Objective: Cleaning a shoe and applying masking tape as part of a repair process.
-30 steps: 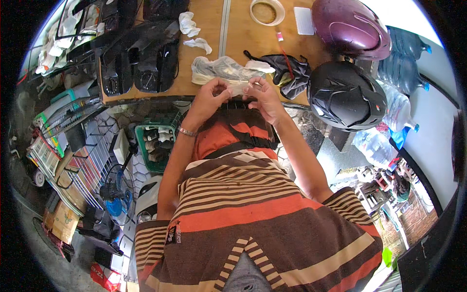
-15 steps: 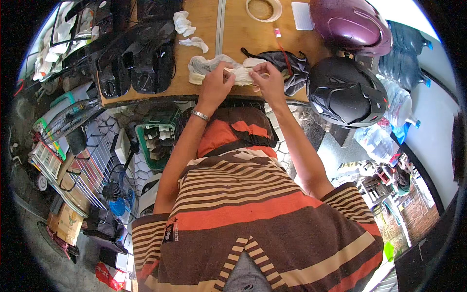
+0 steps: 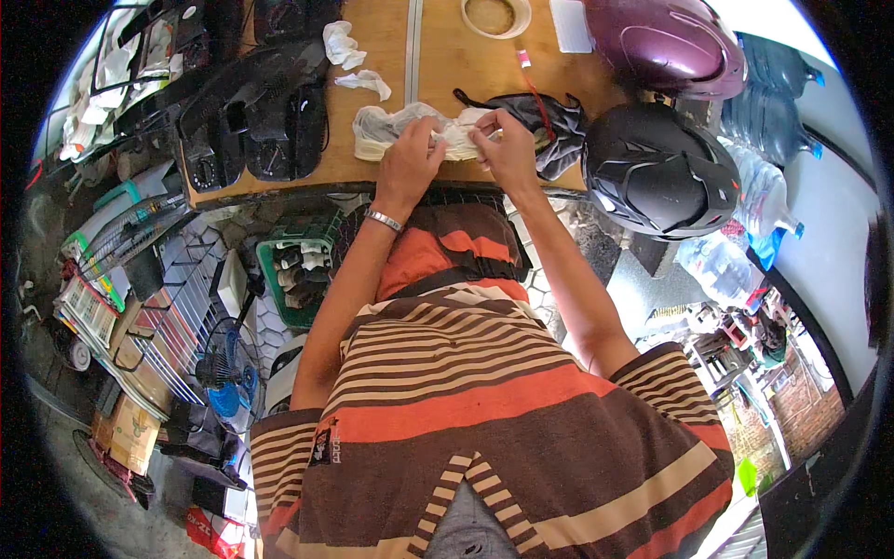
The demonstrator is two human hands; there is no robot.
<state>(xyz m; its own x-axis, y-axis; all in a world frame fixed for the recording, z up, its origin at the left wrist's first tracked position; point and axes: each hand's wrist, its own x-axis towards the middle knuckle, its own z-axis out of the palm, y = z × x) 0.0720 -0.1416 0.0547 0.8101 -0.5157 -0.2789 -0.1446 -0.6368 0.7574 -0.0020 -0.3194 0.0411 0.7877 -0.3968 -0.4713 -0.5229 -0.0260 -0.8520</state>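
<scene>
A crumpled, whitish, partly see-through wrapping (image 3: 380, 128), with a pale yellow layer at its lower edge, lies on the wooden table under both of my hands. Its exact kind cannot be made out. My left hand (image 3: 412, 166) is closed in a pinch on its middle, thumb against the fingers. On the other side of that middle part, my right hand (image 3: 508, 153) pinches it too, with thumb and forefinger together. Just behind my right hand rests a black-and-grey cloth pouch (image 3: 562, 149) with a red cord across it.
Black plastic panels (image 3: 279, 121) cover the table's left side. White crumpled scraps (image 3: 343, 45) and a tape roll (image 3: 496, 17) lie farther back. A maroon helmet (image 3: 666, 47) and a black helmet (image 3: 661, 172) sit at the right. Below the table edge stands a green crate (image 3: 270, 279).
The view has shifted slightly, and the table things appear a little farther left. Both hands keep their pinch on the whitish wrapping, with only small finger movement.
</scene>
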